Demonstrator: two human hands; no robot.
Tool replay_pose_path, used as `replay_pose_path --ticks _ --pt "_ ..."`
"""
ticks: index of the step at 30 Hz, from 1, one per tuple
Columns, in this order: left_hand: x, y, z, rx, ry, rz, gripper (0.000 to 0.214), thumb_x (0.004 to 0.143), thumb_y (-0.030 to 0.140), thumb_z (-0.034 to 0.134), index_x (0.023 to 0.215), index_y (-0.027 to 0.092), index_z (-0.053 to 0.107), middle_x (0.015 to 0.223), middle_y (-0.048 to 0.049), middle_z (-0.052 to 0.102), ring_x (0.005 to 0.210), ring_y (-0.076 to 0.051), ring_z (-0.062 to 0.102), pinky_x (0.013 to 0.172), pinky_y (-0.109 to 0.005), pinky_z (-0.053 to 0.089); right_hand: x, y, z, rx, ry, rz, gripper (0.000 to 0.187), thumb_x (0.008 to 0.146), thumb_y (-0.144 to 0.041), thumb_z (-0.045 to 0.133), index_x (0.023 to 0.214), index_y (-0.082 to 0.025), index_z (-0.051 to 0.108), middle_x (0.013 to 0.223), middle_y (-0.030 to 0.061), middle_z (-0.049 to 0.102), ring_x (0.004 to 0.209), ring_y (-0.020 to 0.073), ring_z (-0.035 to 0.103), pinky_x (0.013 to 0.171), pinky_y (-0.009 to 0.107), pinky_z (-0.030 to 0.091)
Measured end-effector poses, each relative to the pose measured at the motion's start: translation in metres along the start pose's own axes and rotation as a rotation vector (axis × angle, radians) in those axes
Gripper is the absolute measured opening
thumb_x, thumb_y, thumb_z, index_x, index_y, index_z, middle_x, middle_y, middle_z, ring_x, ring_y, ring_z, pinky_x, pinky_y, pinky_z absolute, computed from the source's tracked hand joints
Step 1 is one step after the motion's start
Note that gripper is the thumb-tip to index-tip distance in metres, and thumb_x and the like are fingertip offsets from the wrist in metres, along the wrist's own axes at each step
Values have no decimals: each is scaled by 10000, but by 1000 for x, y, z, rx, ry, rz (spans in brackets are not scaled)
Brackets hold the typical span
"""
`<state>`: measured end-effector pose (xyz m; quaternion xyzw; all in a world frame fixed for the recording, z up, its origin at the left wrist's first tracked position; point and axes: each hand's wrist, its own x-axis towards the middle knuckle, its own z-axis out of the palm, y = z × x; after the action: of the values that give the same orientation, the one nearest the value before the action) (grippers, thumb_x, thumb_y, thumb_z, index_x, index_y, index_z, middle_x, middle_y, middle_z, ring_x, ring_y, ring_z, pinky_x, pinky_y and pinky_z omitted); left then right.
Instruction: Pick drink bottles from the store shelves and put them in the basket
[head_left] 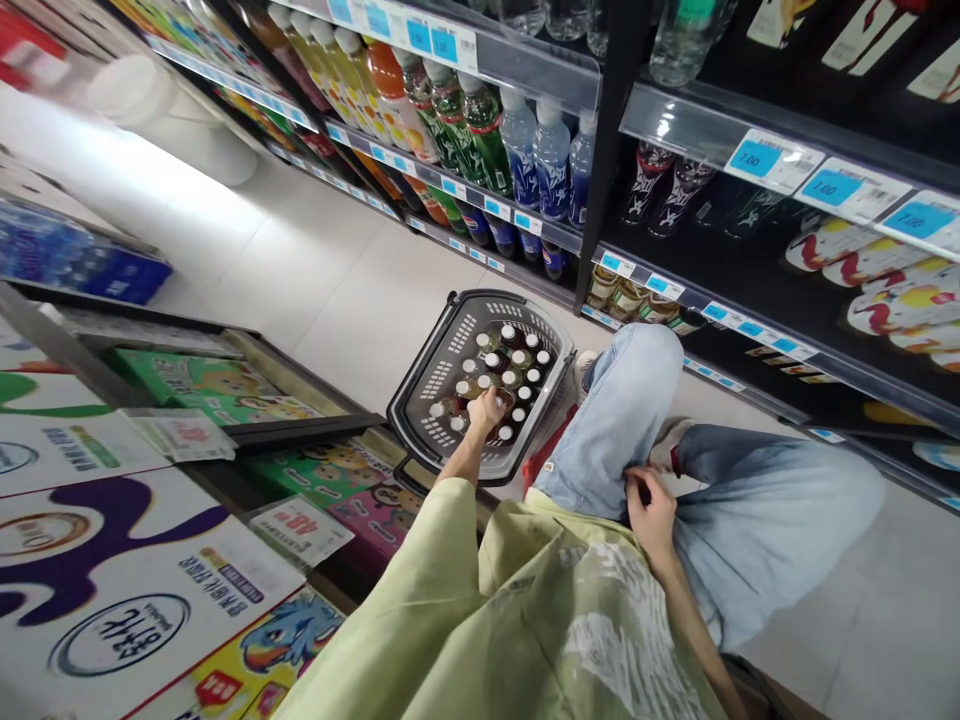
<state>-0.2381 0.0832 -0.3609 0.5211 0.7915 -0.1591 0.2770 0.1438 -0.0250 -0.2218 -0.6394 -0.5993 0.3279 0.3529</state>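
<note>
I crouch in a shop aisle in light jeans and a pale green top. My left hand (486,411) reaches down into a grey shopping basket (441,372) on the floor and closes round the top of one bottle (496,398). The basket holds several small dark bottles with white caps (517,362). My right hand (651,512) rests on my lap between my knees, fingers curled loosely against the jeans; whether it holds anything is hidden.
Drink shelves (517,215) with blue price tags run along the right, stocked with green, orange and blue bottles; the lower right shelf (757,340) is dark. Cartons and boxed goods (135,560) stack up at left. White tiled floor (330,270) lies between.
</note>
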Motion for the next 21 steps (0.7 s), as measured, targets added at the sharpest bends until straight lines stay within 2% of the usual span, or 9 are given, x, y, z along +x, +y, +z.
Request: replay_pose_path --ticks 7,14,21 --pt "18 5 10 20 -70 -24 524 972 433 642 1406 143 585 1233 -225 756 1181 -351 741 968 -392 561 1 7 4 -23 -21 84 201 1006 -266 545 936 -218 727 911 53 771 855 230 725 828 339 565" --pt "34 4 22 10 -133 30 533 947 378 696 1413 147 580 1262 -200 758 1218 -327 728 1016 -364 550 3 10 4 -39 -25 177 213 984 -314 539 925 -216 718 866 54 768 803 238 709 768 329 543" --pt "31 1 23 2 -126 25 516 975 394 657 1407 135 544 1292 -203 734 1228 -311 717 1007 -337 542 6 9 6 -25 -29 188 180 959 -289 540 898 -224 696 837 54 748 771 245 677 745 336 530"
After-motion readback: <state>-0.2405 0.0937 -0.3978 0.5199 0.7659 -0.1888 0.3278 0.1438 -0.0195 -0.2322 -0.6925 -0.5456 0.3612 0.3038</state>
